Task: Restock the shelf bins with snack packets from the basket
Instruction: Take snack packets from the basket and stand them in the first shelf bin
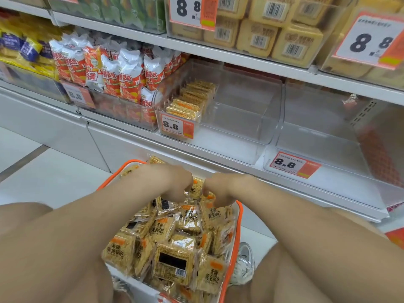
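Observation:
An orange-rimmed basket (237, 215) sits between my knees, heaped with clear-wrapped golden rice-cracker packets (172, 248). My left hand (175, 182) and my right hand (220, 191) are both down at the far end of the heap, fingers curled around packets (195, 189) there. The hands nearly touch each other. On the shelf ahead, a clear bin (251, 110) holds one row of the same packets (190, 99) along its left side. To its right stands an empty clear bin (328, 136).
A bin of red-and-white snack bags (122, 71) stands left of the cracker bin. Yellow boxed snacks (279, 36) fill the shelf above. Orange 8.8 price tags (177, 127) hang on the bin fronts. A shoe (246, 261) shows right of the basket.

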{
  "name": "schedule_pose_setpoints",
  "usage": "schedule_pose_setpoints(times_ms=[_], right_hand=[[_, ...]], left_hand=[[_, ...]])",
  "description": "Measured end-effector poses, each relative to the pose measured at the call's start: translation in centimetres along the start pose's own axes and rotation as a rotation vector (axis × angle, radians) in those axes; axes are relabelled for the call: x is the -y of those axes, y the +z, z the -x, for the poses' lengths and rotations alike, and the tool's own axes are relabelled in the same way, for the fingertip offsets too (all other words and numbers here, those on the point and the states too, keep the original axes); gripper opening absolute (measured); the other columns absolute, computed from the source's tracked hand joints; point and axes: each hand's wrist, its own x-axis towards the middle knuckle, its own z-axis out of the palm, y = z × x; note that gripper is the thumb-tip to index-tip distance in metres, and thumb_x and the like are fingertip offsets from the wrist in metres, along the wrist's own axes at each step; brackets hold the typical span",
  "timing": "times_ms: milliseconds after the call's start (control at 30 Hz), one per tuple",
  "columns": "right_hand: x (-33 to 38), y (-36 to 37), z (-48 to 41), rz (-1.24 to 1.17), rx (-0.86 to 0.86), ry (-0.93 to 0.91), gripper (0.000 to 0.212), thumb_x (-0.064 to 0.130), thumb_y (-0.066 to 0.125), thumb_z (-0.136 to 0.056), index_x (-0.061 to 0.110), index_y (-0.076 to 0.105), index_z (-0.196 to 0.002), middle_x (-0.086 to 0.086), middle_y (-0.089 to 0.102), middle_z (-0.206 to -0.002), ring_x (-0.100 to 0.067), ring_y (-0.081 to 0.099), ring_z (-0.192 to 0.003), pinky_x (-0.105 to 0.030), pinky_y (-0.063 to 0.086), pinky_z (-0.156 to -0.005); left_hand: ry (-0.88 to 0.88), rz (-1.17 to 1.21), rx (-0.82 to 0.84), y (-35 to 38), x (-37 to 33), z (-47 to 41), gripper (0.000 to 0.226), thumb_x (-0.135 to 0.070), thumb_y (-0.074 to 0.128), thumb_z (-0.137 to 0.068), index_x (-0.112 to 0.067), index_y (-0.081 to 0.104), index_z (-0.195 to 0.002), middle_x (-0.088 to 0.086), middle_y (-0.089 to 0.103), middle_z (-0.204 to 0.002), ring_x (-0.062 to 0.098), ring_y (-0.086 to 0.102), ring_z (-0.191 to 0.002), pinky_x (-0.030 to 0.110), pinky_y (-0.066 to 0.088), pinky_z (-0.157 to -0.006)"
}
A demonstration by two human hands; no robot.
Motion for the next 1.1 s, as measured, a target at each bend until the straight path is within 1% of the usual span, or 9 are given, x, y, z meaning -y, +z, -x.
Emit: schedule_pose_setpoints(times_ms=[133, 233, 300, 400, 533, 700, 867, 1000, 1100], right_hand=[[0.7, 1.5, -0.8, -0.022, 0.109, -0.020, 0.067, 0.010, 0.062, -0.095, 0.026, 0.041, -0.157, -0.002, 0.058, -0.138, -0.021, 0.059, -0.106, -0.035, 0.056, -0.083], [0.9, 2.5, -1.3, 0.003, 0.049, -0.011, 0.057, 0.024, 0.071, -0.095, 0.022, 0.046, -0.147, -0.005, 0.060, -0.118, -0.021, 0.059, -0.092, -0.035, 0.053, -0.069], [0.6, 2.7, -1.7, 0.055, -0.024, -0.031, 0.042, 0.027, 0.072, -0.095, 0.020, 0.053, -0.131, -0.003, 0.061, -0.105, -0.022, 0.060, -0.086, -0.038, 0.057, -0.070], [-0.3, 1.8, -1.6, -0.013, -0.032, -0.043, 0.030, 0.027, 0.074, -0.095, 0.025, 0.047, -0.109, 0.003, 0.058, -0.097, -0.023, 0.058, -0.086, -0.043, 0.055, -0.081], [-1.3, -0.5, -0.8, -0.218, -0.173, -0.053, 0.028, 0.030, 0.071, -0.096, 0.021, 0.049, -0.112, -0.002, 0.061, -0.104, -0.027, 0.060, -0.094, -0.042, 0.051, -0.079], [-1.4, -4.3, 1.9, -0.505, -0.463, -0.079, 0.024, 0.030, 0.060, -0.104, 0.018, 0.055, -0.125, 0.003, 0.062, -0.101, -0.020, 0.056, -0.091, -0.036, 0.042, -0.077], [-1.0, -7.0, 4.4, -0.687, -0.800, -0.094, 0.023, 0.036, 0.058, -0.106, 0.023, 0.070, -0.120, 0.009, 0.074, -0.088, -0.002, 0.066, -0.081, -0.028, 0.046, -0.076], [-1.4, -8.6, 5.7, -0.814, -0.986, -0.033, 0.028, 0.031, 0.051, -0.108, 0.025, 0.072, -0.125, 0.012, 0.074, -0.089, -0.002, 0.067, -0.083, -0.030, 0.055, -0.084], [-2.6, -9.3, 6.2, -0.960, -1.007, 0.025, 0.029, 0.025, 0.048, -0.107, 0.024, 0.072, -0.123, 0.005, 0.073, -0.082, -0.013, 0.071, -0.078, -0.044, 0.060, -0.083]], left_hand=[[-0.020, -0.013, 0.008, -0.3, -0.4, -0.8, 0.035, -0.038, 0.051, -0.107, -0.012, 0.064, -0.128, 0.007, 0.066, -0.122, 0.028, 0.066, -0.108, 0.041, 0.057, -0.090], [-0.019, -0.012, -0.015, -0.4, -0.5, -1.5, 0.031, -0.033, 0.051, -0.107, -0.016, 0.052, -0.082, 0.003, 0.058, -0.090, 0.028, 0.062, -0.092, 0.042, 0.054, -0.081], [-0.028, -0.005, -0.018, -0.4, -0.6, -1.8, 0.036, -0.034, 0.051, -0.107, -0.018, 0.043, -0.075, 0.001, 0.053, -0.085, 0.028, 0.060, -0.087, 0.039, 0.051, -0.076], [-0.042, 0.019, -0.042, -0.3, -0.3, -2.1, 0.029, -0.037, 0.049, -0.106, -0.015, 0.053, -0.087, 0.005, 0.060, -0.097, 0.028, 0.063, -0.091, 0.038, 0.053, -0.077], [-0.062, 0.232, -0.202, -0.8, 0.8, -1.8, 0.036, -0.036, 0.047, -0.105, -0.010, 0.063, -0.124, 0.011, 0.065, -0.121, 0.030, 0.064, -0.107, 0.046, 0.056, -0.091], [-0.173, 0.777, -0.518, -1.9, 1.7, -1.4, 0.036, -0.041, 0.042, -0.108, -0.014, 0.065, -0.100, 0.009, 0.069, -0.099, 0.028, 0.065, -0.090, 0.038, 0.053, -0.076], [-0.215, 1.654, -0.593, -2.8, 2.3, -1.1, 0.041, -0.050, 0.048, -0.105, -0.016, 0.068, -0.117, 0.005, 0.074, -0.092, 0.024, 0.068, -0.080, 0.037, 0.055, -0.075], [-0.098, 1.878, -0.664, -3.1, 2.6, -0.5, 0.052, -0.059, 0.051, -0.104, -0.016, 0.067, -0.128, 0.006, 0.078, -0.107, 0.027, 0.072, -0.104, 0.047, 0.054, -0.098], [0.002, 1.962, -0.807, -4.0, 2.5, 0.3, 0.043, -0.047, 0.045, -0.111, -0.012, 0.069, -0.119, 0.003, 0.081, -0.096, 0.017, 0.078, -0.084, 0.037, 0.059, -0.080]])
